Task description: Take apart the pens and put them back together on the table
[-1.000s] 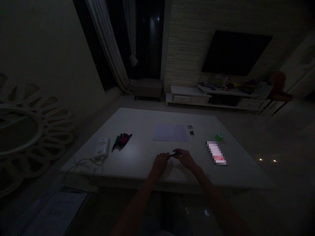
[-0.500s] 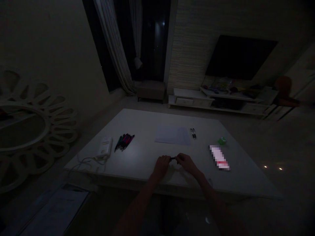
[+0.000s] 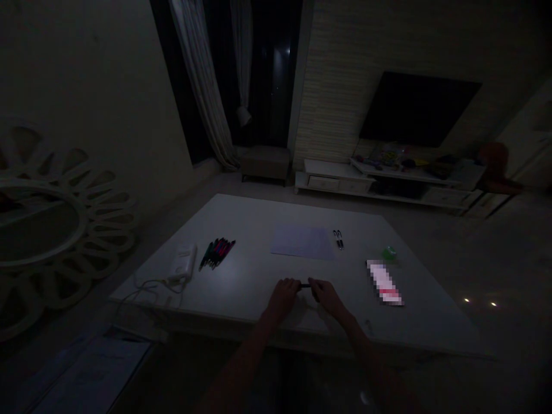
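Note:
A dark pen (image 3: 305,286) lies level between my two hands, just above the near part of the white table (image 3: 250,230). My left hand (image 3: 285,293) is closed around its left end. The fingers of my right hand (image 3: 324,294) are closed on its right end, and only a short middle stretch of the pen shows. Beyond my hands lies a pale sheet of paper (image 3: 302,241). Two pens (image 3: 338,240) rest side by side at the sheet's right. To the left is a pile of several dark and coloured pens (image 3: 218,253). The room is dim and fine detail is lost.
A white box with cables (image 3: 183,261) sits at the table's left. On the right are a lit phone (image 3: 383,283) and a small green object (image 3: 388,253). Papers (image 3: 90,368) lie low at the left. A TV cabinet (image 3: 336,178) stands by the far wall.
The view has shifted a little, so the table sits slightly lower. Both hands still grip the pen, and slightly more of it shows between them.

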Available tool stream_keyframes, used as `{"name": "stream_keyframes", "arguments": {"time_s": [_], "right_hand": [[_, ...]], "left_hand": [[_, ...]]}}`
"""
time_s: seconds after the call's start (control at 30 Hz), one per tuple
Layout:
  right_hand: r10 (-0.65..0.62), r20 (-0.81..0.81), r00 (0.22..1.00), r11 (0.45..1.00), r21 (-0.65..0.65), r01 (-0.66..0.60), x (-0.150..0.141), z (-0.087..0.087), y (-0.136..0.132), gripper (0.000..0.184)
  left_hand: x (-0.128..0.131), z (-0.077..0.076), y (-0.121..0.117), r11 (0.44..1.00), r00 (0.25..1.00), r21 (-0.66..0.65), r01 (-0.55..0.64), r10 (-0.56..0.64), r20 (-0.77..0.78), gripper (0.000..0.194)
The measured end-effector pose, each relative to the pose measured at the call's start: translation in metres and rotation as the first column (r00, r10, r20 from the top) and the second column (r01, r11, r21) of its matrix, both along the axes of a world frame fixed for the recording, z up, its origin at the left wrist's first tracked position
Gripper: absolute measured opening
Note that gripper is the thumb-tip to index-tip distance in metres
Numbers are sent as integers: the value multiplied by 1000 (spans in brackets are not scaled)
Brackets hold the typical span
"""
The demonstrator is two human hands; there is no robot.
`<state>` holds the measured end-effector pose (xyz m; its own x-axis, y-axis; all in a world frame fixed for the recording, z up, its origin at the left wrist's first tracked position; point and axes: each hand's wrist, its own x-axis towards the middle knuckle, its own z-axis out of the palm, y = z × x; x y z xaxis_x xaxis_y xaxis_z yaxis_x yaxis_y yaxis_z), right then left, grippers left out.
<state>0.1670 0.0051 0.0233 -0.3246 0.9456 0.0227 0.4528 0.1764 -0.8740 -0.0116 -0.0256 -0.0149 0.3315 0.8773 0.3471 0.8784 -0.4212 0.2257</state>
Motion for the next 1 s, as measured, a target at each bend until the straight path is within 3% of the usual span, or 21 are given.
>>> {"name": "stream_keyframes", "arguments": {"time_s": [0.13, 0.27, 0.37, 0.53, 0.67, 1.0], "right_hand": [[17, -43, 999, 999, 43, -15, 1, 0, -3, 45], [-17, 14, 1000, 1000, 15, 17, 0, 4, -6, 52], [-15, -5, 1000, 999, 45, 15, -3, 6, -9, 48], [-30, -2, 1000, 999, -26, 30, -7, 9, -10, 53], [-1, -40, 999, 1000, 11, 2, -7, 8, -8, 49], [-4, -50, 999, 999, -50, 2, -5, 4, -9, 55]], "left_hand": [[0, 2, 0, 1000, 1000, -3, 5, -5, 10, 12], [1, 3, 0, 1000, 1000, -28, 3, -3, -16, 13], [1, 3, 0, 1000, 1000, -30, 6, -7, -25, 12], [0, 3, 0, 999, 1000, -29, 17, -18, -7, 12], [0, 4, -1, 1000, 1000, -14, 7, -8, -20, 12], [0, 4, 0, 999, 999, -27, 22, -23, -27, 12]]}}
